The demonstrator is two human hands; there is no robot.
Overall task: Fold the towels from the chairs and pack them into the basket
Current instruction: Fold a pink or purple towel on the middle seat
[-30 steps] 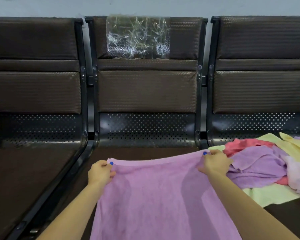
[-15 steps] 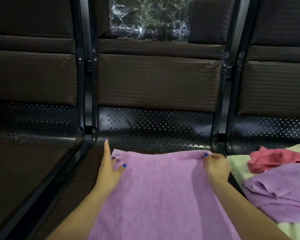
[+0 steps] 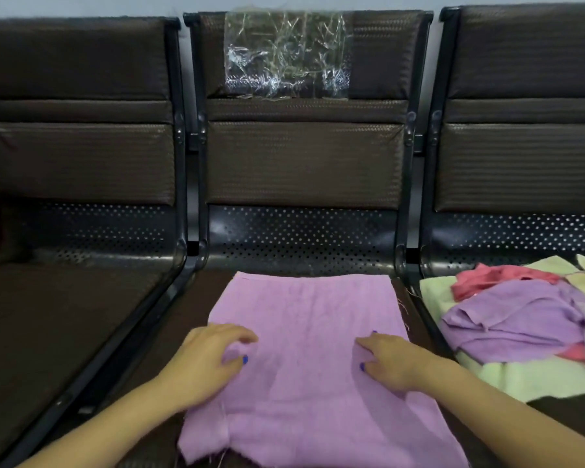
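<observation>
A pink towel (image 3: 304, 319) lies spread flat on the middle chair seat (image 3: 190, 319), its near edge hanging toward me. My left hand (image 3: 206, 359) rests on its left side with fingers loosely spread. Near the towel's right edge my right hand (image 3: 392, 359) presses down, fingers relaxed. Neither hand grips the cloth. A heap of unfolded towels (image 3: 514, 319) in purple, red, pale green and yellow lies on the right chair seat. No basket is in view.
Three dark brown padded chairs stand in a row, joined by black metal frames (image 3: 186, 184). The left seat (image 3: 48, 332) is bare. A crumpled clear plastic sheet (image 3: 287, 55) is stuck on the middle backrest. A pale wall runs behind.
Both hands let go of the pink towel's far corners and slid back toward me over the cloth. The towel now lies flat on the seat.
</observation>
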